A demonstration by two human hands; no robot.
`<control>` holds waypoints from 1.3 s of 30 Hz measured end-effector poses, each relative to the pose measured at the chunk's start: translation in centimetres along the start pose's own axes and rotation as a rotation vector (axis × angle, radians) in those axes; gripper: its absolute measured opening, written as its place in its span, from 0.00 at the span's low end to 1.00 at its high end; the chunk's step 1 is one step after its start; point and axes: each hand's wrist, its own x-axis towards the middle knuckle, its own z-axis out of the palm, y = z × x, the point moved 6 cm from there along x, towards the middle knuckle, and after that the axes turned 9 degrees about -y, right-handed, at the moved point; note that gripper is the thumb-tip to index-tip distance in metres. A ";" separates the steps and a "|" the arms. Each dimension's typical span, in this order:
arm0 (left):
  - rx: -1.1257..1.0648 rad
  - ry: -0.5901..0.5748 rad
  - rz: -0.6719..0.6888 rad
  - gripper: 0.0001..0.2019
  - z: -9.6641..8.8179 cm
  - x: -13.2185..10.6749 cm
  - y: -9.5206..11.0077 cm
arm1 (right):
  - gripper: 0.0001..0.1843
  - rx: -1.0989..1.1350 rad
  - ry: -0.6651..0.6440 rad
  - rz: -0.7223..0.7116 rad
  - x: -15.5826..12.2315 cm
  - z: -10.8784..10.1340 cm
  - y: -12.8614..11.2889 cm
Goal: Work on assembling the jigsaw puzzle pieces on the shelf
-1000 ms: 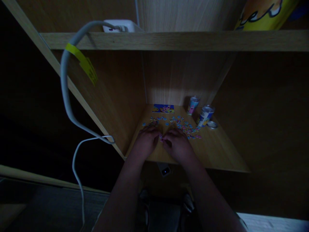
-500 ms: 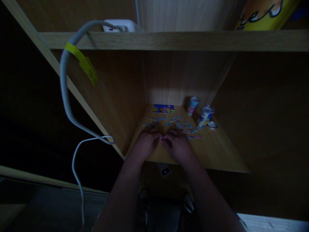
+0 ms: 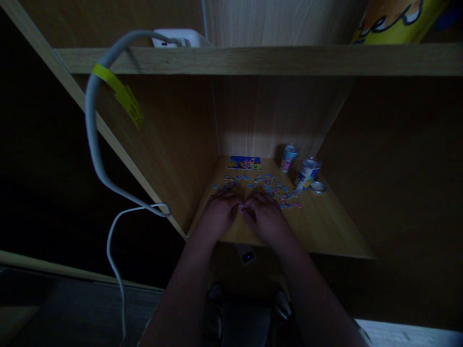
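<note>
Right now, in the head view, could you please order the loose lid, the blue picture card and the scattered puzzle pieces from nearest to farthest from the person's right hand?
From the right hand:
1. Scattered puzzle pieces, just beyond the fingers.
2. Loose lid, off to the right, beside the open can.
3. Blue picture card, at the back against the wall.

- The left hand [image 3: 219, 215] and the right hand [image 3: 265, 217] rest close together on the wooden counter [image 3: 325, 231], fingertips meeting over a small puzzle piece [image 3: 240, 207].
- Loose puzzle pieces [image 3: 269, 188] lie scattered just beyond the hands.
- A picture card [image 3: 245, 163] lies at the far edge.
- Two small tins [image 3: 289, 157] [image 3: 306, 174] stand far right, a round lid [image 3: 318, 187] beside them.
- A grey cable [image 3: 94, 144] with a yellow tag [image 3: 123, 96] hangs on the left.
</note>
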 end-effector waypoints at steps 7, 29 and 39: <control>-0.004 -0.005 0.015 0.14 0.0 0.0 0.0 | 0.02 0.022 0.019 -0.032 0.1 0.1 0.1; 0.000 -0.023 0.074 0.13 -0.1 -0.1 0.5 | 0.02 0.007 0.009 -0.003 0.0 0.1 0.2; -0.004 -0.021 0.050 0.14 -0.1 -0.1 0.4 | 0.01 0.000 -0.011 -0.017 0.2 0.2 0.2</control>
